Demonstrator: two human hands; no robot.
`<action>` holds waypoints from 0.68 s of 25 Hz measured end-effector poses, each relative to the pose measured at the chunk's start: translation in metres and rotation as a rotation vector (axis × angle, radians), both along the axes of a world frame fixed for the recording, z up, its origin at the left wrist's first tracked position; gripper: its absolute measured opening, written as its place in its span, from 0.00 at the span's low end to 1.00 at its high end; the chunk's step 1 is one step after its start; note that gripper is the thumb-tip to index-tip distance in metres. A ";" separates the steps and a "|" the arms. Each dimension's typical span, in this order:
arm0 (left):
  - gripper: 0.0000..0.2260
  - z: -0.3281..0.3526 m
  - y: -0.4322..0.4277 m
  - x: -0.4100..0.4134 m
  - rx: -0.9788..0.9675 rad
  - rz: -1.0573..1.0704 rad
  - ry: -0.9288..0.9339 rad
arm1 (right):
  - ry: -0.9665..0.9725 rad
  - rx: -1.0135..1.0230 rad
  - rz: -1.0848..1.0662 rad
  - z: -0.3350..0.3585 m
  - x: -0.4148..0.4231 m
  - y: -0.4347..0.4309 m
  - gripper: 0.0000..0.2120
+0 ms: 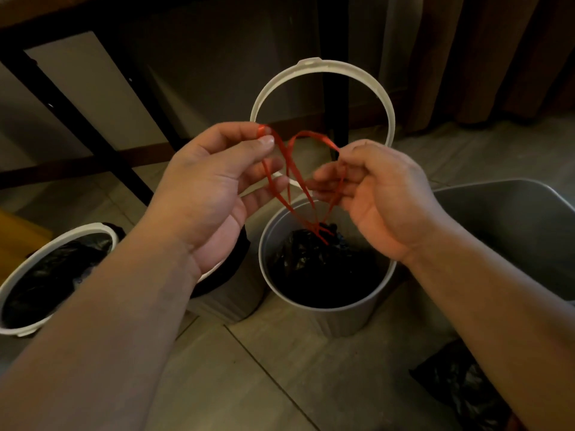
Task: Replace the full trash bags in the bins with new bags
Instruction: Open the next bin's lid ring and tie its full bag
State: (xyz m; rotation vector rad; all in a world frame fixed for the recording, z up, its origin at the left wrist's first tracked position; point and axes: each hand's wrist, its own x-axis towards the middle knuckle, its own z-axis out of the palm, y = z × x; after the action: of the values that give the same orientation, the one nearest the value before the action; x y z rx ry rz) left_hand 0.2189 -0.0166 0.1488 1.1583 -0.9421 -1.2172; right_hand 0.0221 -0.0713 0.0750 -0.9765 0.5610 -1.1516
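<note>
1. Left hand [211, 194] pinches one loop of the red drawstrings [292, 169] between thumb and forefinger. Right hand [379, 194] has its fingers curled through the other loop. Both are above the grey bin [342, 321].
2. The full black bag [314, 259] sits inside that bin with its neck cinched. The strings are held up and apart, likely for knotting before the lift.
3. White ring [323, 65] stands behind the bin, off it; probably the bag clamp.
4. Hidden: the neighbouring bin left of it is mostly under the left wrist. Dark crumpled plastic [460, 384] right of it is cut off.

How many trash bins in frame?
4. Far-left bin; bin behind the left hand, partly hidden; centre bin under the red strings; large grey bin at right edge. Others may be hidden.
</note>
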 end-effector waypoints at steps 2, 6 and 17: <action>0.02 -0.002 0.004 0.002 0.014 0.050 -0.015 | 0.039 -0.003 -0.065 -0.002 -0.003 -0.001 0.07; 0.05 -0.006 0.009 0.006 0.062 0.152 0.085 | 0.016 0.007 -0.236 0.005 -0.020 -0.006 0.08; 0.11 -0.027 0.019 -0.004 -0.052 -0.015 0.267 | 0.044 -0.002 -0.243 0.011 -0.035 -0.007 0.07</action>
State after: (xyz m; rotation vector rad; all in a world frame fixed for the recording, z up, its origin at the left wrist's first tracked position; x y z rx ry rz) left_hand 0.2146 0.0019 0.1219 0.9223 -0.7763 -1.3145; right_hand -0.0133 -0.0778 0.0860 -0.9554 0.7291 -1.3486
